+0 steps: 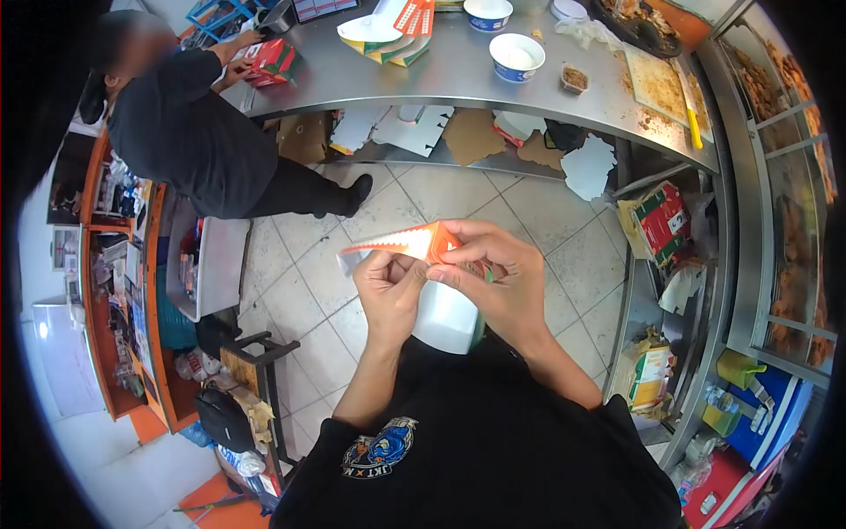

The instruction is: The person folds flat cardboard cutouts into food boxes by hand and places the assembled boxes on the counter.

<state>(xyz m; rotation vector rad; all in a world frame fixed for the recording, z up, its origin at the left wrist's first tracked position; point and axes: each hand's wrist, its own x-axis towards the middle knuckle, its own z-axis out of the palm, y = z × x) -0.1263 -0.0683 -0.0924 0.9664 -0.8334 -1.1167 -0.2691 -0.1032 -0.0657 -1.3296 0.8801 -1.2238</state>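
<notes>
In front of my chest I hold a partly folded cardboard food box (447, 319), with a white inside and orange, printed outer panels. My left hand (388, 295) is closed, pinching the orange flap near its lower edge. The fingers of my right hand (500, 273) bend over the box's orange corner, and the thumb presses against it from below. Both thumbs meet close together at that corner. Part of the box, including a green edge, is hidden behind my right hand.
A steel counter (423, 78) runs across the back, bearing flat cartons (388, 31), white tubs (517, 58), and a cutting board with a yellow-handled knife (693, 123). A co-worker (189, 132) at left handles a red box (269, 62). A glass food cabinet (784, 176) stands right.
</notes>
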